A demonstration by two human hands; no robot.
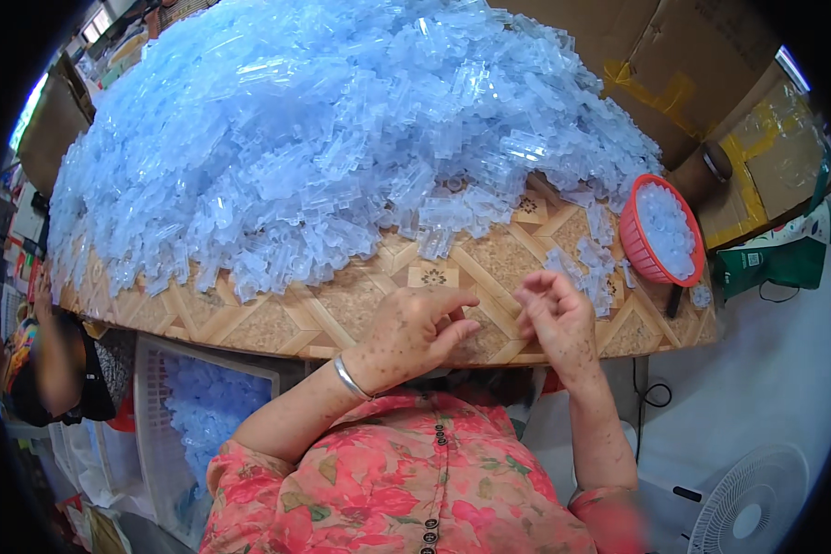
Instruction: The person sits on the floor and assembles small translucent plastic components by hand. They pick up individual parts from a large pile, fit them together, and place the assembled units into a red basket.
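Left hand (408, 332): thumb and forefinger stand apart, other fingers curled; nothing visible in the gap. Right hand (561, 321): fingers bent, tips near the thumb; cannot tell whether it grips anything. Both are over the near edge of the patterned table (365, 300), side by side, apart. Loose clear pieces (593, 263) lie just beyond the right hand. Red basket (639, 251), filled with similar pieces, stands tilted to their right. Large pile (342, 138) of clear pieces covers the far side. White crate (148, 415), lower left, holds more.
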